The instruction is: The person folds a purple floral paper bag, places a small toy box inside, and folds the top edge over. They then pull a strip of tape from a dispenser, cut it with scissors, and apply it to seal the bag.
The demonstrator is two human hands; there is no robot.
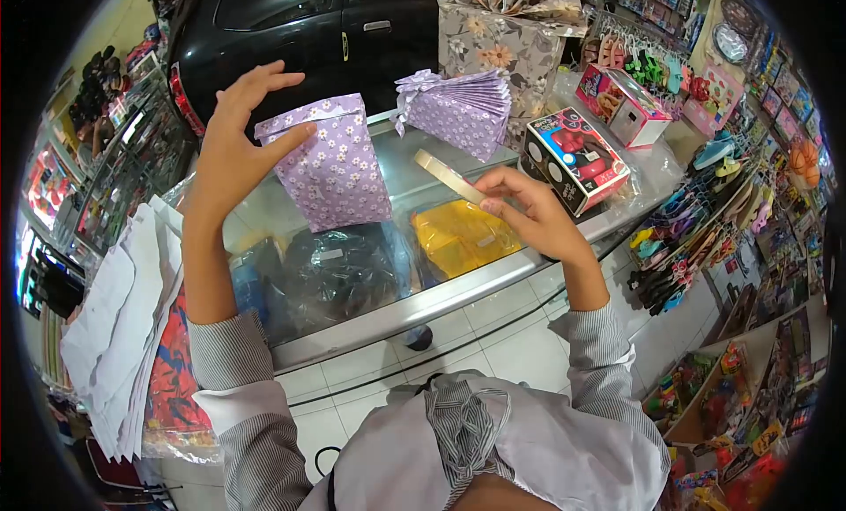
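Observation:
A purple flowered paper package [339, 172] stands on the glass counter. My left hand [238, 145] is at its upper left, fingers spread, the thumb lying over its folded top edge. My right hand [533, 213] pinches a roll of pale tape [448, 176] between thumb and fingers, above the counter and to the right of the package. Behind the tape lies a second purple flowered package [458, 114] with a pleated fan top. Whether a strip of tape runs from the roll cannot be made out.
The glass counter [423, 310] holds bagged dark and yellow clothes [467, 238]. On its right are a toy box [577, 159], a pink box [622, 106] and a large flowered package [502, 48]. White paper sheets [123, 317] lie left. A black car [282, 35] stands behind.

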